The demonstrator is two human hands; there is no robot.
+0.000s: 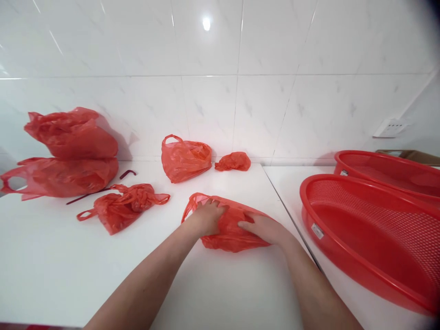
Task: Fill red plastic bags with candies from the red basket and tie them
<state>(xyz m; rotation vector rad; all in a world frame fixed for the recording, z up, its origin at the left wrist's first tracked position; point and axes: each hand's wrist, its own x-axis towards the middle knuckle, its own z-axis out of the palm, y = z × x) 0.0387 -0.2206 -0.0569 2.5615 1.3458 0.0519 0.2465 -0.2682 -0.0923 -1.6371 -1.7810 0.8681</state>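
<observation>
A red plastic bag [231, 220] lies on its side on the white table in front of me, its looped handles toward the left. My left hand [208, 216] rests on the bag's left part near the handles, palm down with the fingers apart. On the bag's right part lies my right hand [263, 228], its thumb stretched out away from the fingers. Both hands touch the plastic without a visible grip, and some fingertips are hard to make out against it. What the bag contains, if anything, is hidden.
Behind stand a red bag with a handle [185, 160] and a small crumpled bag [234, 162]. Left are a knotted bag [125, 206], two stacked full bags [74, 137] and a dark red hooked rod [128, 173]. Red mesh baskets [338, 238] stand right, past a table seam.
</observation>
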